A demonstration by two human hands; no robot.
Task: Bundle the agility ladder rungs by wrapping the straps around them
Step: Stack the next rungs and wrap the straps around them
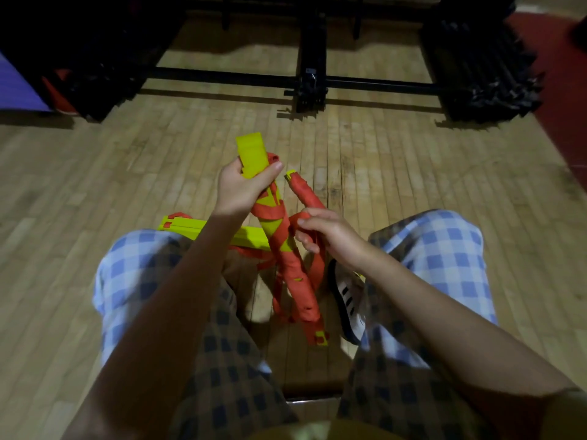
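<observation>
a: what's the floor (413, 173) looking like from where you're standing?

b: pale wooden boards, running away from the person, who is sitting with knees apart in blue checked trousers (444, 258). a black metal frame (313, 79) is lying across the far side, with dark stacks (486, 71) piled at either end. a red strip of flooring (559, 90) is showing at the far right, and something purple (16, 84) at the far left.

a: anything you're struggling to see?

b: the back of the room is sitting in deep shadow, so i cannot tell what those dark stacks are. a striped shoe (347, 300) is peeking out from under the right forearm. the arms are covering part of the loose rungs.

a: and the ladder itself?

b: between the knees. the left hand (238, 188) is gripping the top of a bundle of yellow rungs (279, 246), which is standing tilted with its lower end near the floor; orange strap (300, 281) is winding around it in crossing bands, tightest on the lower half. one bare yellow rung end (252, 154) is sticking up above the fist. the right hand (324, 231) is curling its fingers around a second orange-wrapped bundle (306, 195), just beside the first. a few unwrapped yellow rungs (187, 225) are lying flat across the left knee, and loose strap loops (317, 268) are hanging down behind.
</observation>
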